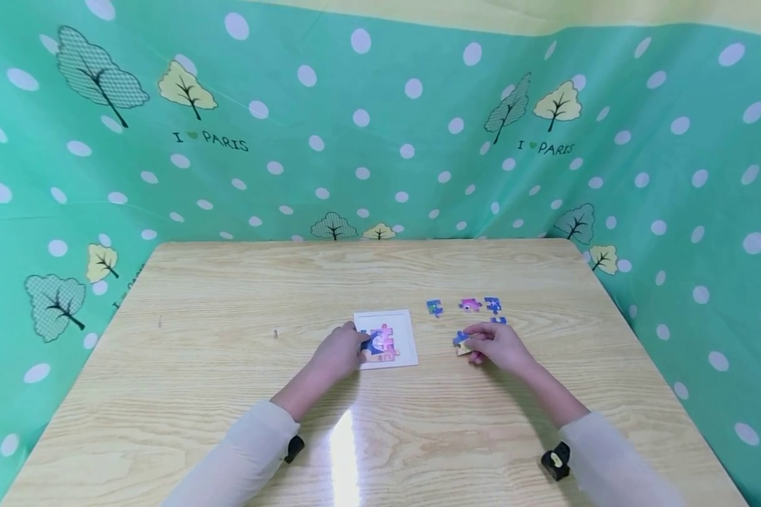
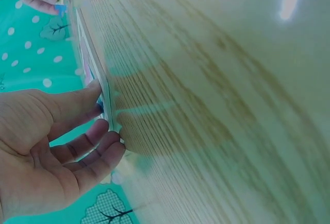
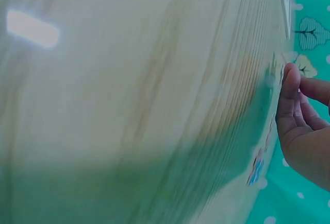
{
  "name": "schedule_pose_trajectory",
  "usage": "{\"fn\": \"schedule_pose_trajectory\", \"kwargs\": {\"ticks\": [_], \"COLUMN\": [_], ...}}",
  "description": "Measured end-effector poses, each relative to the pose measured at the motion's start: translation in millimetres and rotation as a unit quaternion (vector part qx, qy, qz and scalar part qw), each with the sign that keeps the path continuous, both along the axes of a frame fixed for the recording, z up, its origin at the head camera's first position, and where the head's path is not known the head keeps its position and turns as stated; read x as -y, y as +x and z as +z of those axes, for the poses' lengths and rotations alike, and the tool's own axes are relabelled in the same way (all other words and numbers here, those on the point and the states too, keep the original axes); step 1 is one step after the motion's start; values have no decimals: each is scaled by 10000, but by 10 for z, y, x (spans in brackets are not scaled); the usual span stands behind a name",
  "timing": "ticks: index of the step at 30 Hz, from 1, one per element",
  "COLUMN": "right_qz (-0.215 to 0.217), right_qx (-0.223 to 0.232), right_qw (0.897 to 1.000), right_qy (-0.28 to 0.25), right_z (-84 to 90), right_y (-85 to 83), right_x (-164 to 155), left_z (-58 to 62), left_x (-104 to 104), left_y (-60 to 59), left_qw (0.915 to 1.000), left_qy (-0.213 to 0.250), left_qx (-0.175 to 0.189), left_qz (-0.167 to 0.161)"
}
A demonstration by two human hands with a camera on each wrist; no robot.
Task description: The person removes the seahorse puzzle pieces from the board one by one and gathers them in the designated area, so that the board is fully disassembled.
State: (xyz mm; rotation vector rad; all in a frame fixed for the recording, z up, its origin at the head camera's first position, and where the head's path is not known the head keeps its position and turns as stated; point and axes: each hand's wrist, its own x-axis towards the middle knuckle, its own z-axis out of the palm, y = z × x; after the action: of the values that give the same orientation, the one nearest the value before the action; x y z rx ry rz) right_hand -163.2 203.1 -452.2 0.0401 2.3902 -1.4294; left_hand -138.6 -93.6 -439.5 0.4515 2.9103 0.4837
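Near the middle of the wooden table (image 1: 228, 296) lay a white puzzle tray (image 1: 390, 339) with only a few pieces fitted at its near left corner. Left hand (image 1: 340, 352) rested at the tray's left edge, fingers straight, seemingly pressing a blue piece (image 1: 372, 343). Right hand (image 1: 497, 345) pinched a loose piece (image 1: 461, 342) just right of the tray. Three or four loose pieces (image 1: 469, 305) waited beyond it; most of the tray was unfilled, and nothing blocked the way
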Motion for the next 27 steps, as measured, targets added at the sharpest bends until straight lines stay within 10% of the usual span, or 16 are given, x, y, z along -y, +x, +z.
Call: {"fn": "schedule_pose_trajectory", "kwargs": {"ticks": [27], "right_qz": [-260], "right_qx": [294], "right_qw": [9979], "right_qy": [510], "right_z": [58], "right_y": [87], "right_x": [-727], "left_z": [28], "left_x": [-3], "left_y": [42], "left_qw": [9999], "left_qy": [137], "left_qx": [-6], "left_qz": [80]}}
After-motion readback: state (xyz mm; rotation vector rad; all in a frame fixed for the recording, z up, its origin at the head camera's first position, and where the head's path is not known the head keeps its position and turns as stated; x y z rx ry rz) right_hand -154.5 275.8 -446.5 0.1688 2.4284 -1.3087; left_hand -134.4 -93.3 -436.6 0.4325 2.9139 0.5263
